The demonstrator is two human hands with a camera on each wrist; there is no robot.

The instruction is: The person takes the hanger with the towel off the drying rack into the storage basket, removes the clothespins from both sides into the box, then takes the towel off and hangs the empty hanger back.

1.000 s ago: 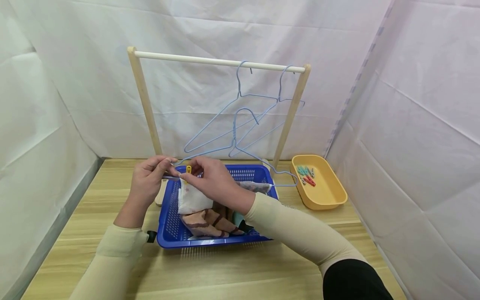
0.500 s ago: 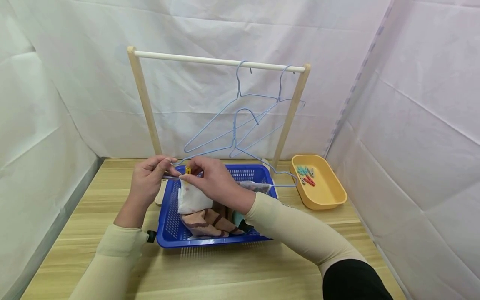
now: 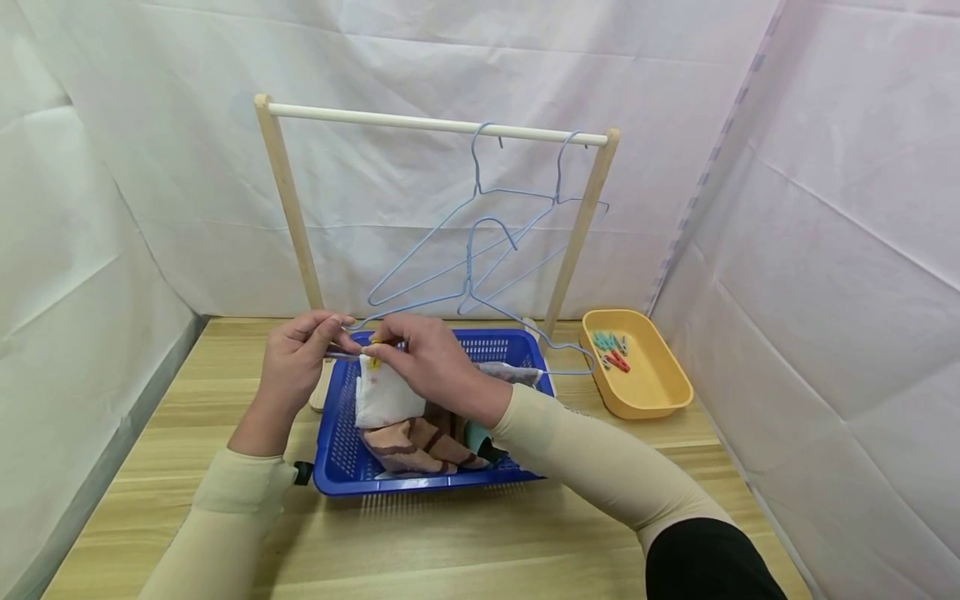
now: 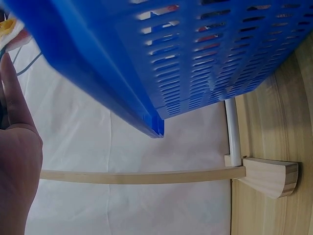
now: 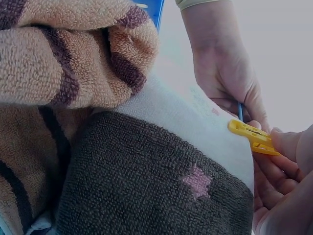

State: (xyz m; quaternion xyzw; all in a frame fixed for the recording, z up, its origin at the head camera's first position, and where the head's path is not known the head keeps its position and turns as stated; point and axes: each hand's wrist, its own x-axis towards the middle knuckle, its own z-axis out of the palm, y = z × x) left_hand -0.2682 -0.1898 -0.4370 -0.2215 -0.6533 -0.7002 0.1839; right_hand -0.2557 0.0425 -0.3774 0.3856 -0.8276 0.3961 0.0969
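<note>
My left hand (image 3: 294,357) grips the left corner of a light blue wire hanger (image 3: 498,306), held above the blue basket (image 3: 427,485). In my right hand (image 3: 435,362), thumb and fingers pinch a yellow clothespin (image 5: 250,135). Its jaws sit over the edge of a towel (image 5: 215,142), white with a dark grey part and a pink star, at the hanger's lower bar. Behind my right hand, most of that bar is hidden. A brown striped towel (image 3: 412,446) lies in the basket under the white one.
Two more blue hangers (image 3: 420,242) hang on the white rod (image 3: 375,117) of a wooden rack behind the basket. To the right, a yellow tray (image 3: 652,379) holds several clothespins (image 3: 617,358) in red and teal. White cloth walls (image 3: 832,275) enclose the table.
The yellow clothespin has moved down onto the towel's edge, and its upper end now sits lower between my right fingers. My left hand and the hanger have stayed nearly still.
</note>
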